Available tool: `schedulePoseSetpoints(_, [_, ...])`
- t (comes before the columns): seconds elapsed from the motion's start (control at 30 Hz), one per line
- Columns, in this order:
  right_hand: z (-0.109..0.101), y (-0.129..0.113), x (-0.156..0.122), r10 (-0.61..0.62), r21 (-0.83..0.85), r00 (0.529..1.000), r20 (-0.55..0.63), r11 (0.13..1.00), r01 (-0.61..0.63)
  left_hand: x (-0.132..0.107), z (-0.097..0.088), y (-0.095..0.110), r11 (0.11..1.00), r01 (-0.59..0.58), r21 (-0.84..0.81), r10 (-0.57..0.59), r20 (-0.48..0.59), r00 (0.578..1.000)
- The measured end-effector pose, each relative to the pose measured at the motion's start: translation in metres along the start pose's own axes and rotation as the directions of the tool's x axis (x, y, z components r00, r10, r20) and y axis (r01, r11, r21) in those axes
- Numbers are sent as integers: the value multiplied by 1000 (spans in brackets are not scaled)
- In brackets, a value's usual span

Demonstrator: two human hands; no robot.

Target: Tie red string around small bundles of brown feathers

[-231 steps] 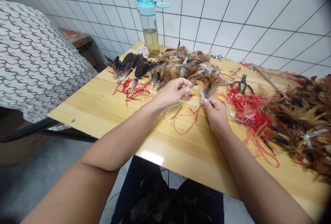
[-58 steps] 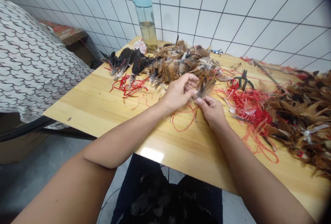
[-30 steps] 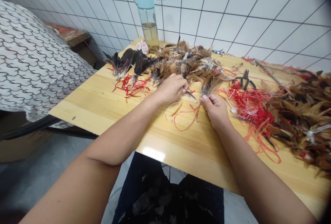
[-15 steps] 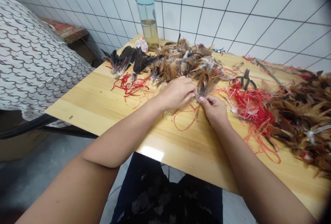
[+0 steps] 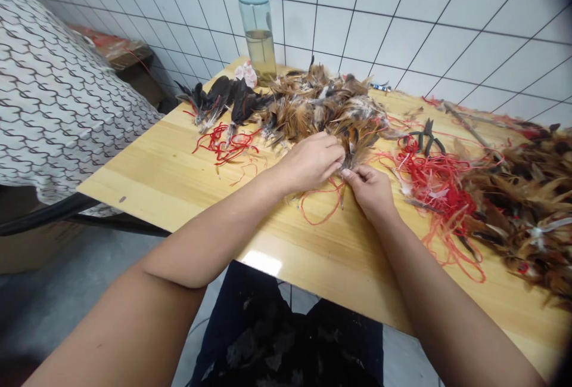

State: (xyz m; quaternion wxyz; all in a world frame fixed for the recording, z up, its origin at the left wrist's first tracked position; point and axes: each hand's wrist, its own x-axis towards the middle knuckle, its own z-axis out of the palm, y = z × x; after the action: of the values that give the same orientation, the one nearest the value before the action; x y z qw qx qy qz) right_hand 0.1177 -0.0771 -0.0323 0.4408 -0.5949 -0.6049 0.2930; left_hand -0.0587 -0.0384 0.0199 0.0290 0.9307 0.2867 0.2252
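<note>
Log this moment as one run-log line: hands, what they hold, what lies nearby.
left hand: touching brown feather tuft | right hand: pinching tuft's base | under hands: red string | right of them: black pliers

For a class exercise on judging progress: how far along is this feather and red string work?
Looks done: the brown feather mass at right, with white strips. In hand: the left hand and right hand pinch a feather tuft above red string. Left: the loose feather heap beyond.

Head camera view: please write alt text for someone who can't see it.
The left hand and right hand pinch a brown feather tuft on a wooden table, among heaps of brown feathers, tangled red string and dark pliers.
</note>
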Motion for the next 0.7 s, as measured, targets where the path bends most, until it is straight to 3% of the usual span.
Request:
schedulePoseSetpoints(0.23, [1,1,0,9,42,1000,16,999,-10,-1,4,-1,999,-3,-53,-1,-74,997])
schedulePoseSetpoints(0.4, [-2,-5,-2,115,195,993,-17,975,-110,-6,4,-21,979,201,-30,-203,-215,955])
schedulePoseSetpoints(0.53, [-5,-9,-2,161,284,986,-34,948,-145,-9,11,-36,963,269,-12,-268,-126,955])
schedulePoseSetpoints(0.7, [-6,-9,-1,146,298,988,-45,946,-126,-6,19,-34,971,238,-3,-238,-70,969])
